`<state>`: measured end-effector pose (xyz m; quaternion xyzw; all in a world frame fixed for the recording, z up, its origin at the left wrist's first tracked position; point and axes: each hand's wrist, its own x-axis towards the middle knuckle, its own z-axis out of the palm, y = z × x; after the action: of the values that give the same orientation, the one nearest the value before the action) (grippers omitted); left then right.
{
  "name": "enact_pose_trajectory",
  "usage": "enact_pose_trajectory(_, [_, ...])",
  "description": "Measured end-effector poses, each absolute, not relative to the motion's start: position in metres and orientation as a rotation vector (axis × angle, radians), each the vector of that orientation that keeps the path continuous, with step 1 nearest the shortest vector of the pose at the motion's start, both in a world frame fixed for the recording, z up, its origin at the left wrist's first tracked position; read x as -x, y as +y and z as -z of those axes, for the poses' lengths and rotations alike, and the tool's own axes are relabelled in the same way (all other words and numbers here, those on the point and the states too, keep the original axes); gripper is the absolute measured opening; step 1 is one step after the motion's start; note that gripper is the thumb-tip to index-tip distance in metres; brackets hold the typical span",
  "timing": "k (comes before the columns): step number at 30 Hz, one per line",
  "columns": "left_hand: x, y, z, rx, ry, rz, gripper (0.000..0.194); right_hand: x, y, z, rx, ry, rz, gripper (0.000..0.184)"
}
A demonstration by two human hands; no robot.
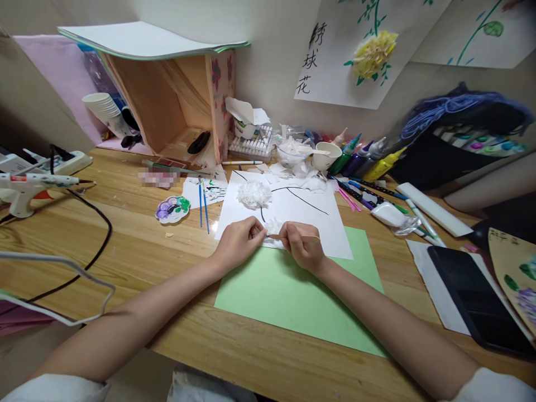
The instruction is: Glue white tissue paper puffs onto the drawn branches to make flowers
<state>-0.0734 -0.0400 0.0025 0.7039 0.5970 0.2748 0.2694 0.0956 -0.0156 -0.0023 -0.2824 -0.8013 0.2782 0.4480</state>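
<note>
My right hand (304, 243) is closed round a thin wooden stick (274, 237), whose tip points left at my other hand. My left hand (238, 240) is pinched shut at that tip; what lies between its fingers is too small to make out. Just behind the fingertips, a small white ruffled tuft (274, 224) rests on a white sheet (335, 237) with black painted branch lines. Farther back on this sheet sits a fuller white paper flower (254, 195). Under the white sheet lies a green sheet (301, 301).
At left are a hot glue gun (31, 190) with its cable, a paint palette (172, 209) and two blue brushes (203, 206). Behind stand a plastic bowl (293, 152), a paper cup (326, 155) and paint bottles (349, 153). A phone (477, 296) lies at right.
</note>
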Motion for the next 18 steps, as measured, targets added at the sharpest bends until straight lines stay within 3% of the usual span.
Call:
enact_pose_trajectory(11, [0.0731, -0.0412, -0.0024, -1.922, 1.620, -0.715, 0.016, -0.0910, -0.0154, 0.0051, 0.952, -1.750, -0.933, 0.048])
enact_pose_trajectory(18, [0.0726, -0.0401, -0.0024, -1.940, 1.637, -0.695, 0.015, -0.0954, -0.0197, 0.0065, 0.869, -1.741, -0.840, 0.051])
